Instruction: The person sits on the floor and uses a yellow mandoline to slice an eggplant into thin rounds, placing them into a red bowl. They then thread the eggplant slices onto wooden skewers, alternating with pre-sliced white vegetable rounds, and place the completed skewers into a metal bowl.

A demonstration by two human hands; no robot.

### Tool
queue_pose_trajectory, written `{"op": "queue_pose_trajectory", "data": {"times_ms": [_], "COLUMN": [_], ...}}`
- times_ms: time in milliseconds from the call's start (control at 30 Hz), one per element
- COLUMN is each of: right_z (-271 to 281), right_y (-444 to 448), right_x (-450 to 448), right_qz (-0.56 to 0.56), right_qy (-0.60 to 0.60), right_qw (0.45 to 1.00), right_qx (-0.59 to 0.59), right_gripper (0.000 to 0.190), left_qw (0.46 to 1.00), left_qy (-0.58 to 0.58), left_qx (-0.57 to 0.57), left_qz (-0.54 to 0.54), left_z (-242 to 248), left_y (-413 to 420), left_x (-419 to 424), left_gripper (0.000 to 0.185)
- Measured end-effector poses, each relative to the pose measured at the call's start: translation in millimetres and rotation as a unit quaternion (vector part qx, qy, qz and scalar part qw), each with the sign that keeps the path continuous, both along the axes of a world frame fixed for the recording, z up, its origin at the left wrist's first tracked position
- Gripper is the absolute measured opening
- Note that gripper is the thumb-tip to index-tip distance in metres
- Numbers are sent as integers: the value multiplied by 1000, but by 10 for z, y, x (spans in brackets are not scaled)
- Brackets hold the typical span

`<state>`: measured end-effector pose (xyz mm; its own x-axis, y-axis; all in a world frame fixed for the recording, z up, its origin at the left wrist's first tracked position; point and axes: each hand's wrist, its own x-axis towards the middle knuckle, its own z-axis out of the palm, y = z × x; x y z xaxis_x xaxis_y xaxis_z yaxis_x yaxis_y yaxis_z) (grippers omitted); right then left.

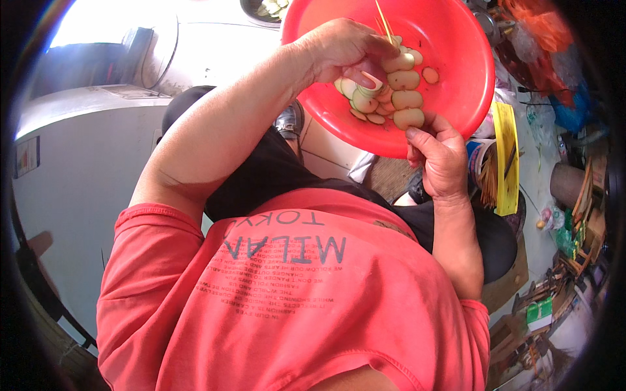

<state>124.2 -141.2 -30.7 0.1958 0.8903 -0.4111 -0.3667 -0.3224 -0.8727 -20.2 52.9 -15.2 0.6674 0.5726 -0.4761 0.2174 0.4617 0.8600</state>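
A row of pale, rounded vegetable slices [407, 99] runs down over a red plastic basin [462, 54], seemingly threaded on a skewer that they hide. My left hand [349, 51] grips the upper end of the row, where thin bamboo skewers [384, 20] stick out above the fingers. One slice also sits against its fingertips. At the lower end, my right hand [437, 144] pinches the last slice between thumb and fingers. Below the left hand lies a heap of loose slices [364, 102], some with green rims. A single slice [430, 75] rests apart on the basin's wall.
To the right stand a yellow plastic holder [506, 159] and a tub with bamboo skewers [489, 173]. Plastic bags [543, 29] and clutter line the far right. A dark bowl [266, 12] with more pale slices is behind the basin. A white appliance [88, 161] flanks my left.
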Motion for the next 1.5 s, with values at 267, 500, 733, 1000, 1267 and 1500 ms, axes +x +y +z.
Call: {"op": "queue_pose_trajectory", "data": {"times_ms": [267,500,733,1000,1267,1500], "right_z": [36,62,13,77,67,59], "right_y": [44,46,10,-8,-4,0], "right_x": [-3,15,38,-15,-28,-39], "right_qz": [-43,-45,-27,18,44,34], "right_qy": [-9,-13,-20,-31,-30,-31], "right_qw": [999,999,999,999,998,999], "right_qx": [17,12,15,-4,-13,-16], "right_gripper": [20,23,20,20,22,20], "left_qw": [983,684,734,992,971,961], "left_qy": [68,305,340,-25,-164,-91], "left_qx": [171,597,523,-8,-20,98], "left_qz": [-13,-288,-268,126,174,241], "left_z": [-143,-574,-411,-179,-129,169], "left_y": [233,69,19,536,707,428], "left_x": [-27,52,114,-40,-131,-122], "left_gripper": [28,25,25,22,27,18]}}
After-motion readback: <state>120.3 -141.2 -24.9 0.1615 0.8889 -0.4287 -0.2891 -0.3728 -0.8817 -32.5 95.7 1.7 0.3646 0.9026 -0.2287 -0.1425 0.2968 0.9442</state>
